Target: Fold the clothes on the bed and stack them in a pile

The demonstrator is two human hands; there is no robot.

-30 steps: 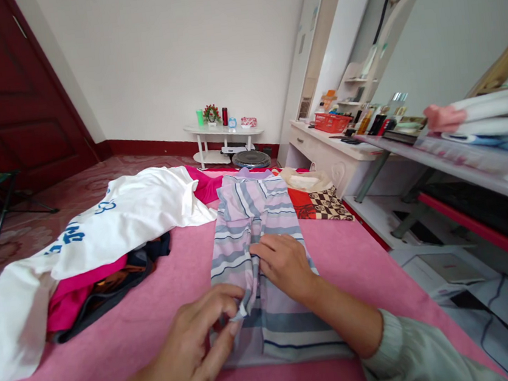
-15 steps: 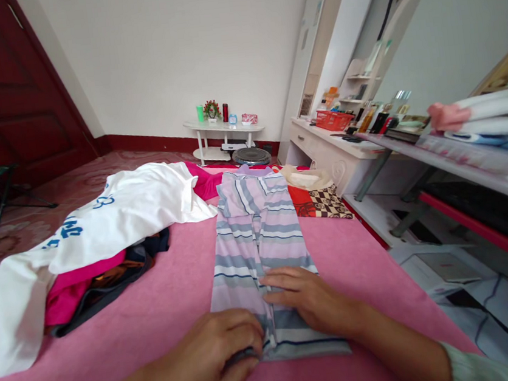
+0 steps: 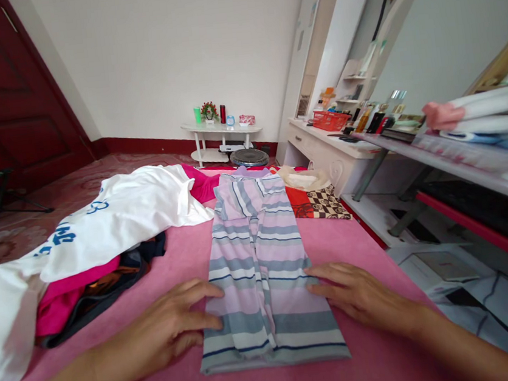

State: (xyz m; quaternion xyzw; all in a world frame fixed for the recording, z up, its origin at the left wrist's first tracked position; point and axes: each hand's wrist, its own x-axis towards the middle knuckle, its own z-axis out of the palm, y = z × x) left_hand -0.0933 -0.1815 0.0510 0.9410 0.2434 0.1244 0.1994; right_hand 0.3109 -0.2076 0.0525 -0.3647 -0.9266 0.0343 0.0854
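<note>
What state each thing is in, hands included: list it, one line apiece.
Striped garment: laid flat, edges meeting near the middle
Left hand: open, fingertips at the garment's left edge
Right hand: open, fingertips at its right edge
White top: draped loosely, not folded
Pink cloth: crumpled, partly under the white top
Green cup: upright
Red basket: upright

Mid-frame, the striped garment hides part of a lavender cloth. At left, the white shirt runs past the edge; upper left, the door is cut off.
</note>
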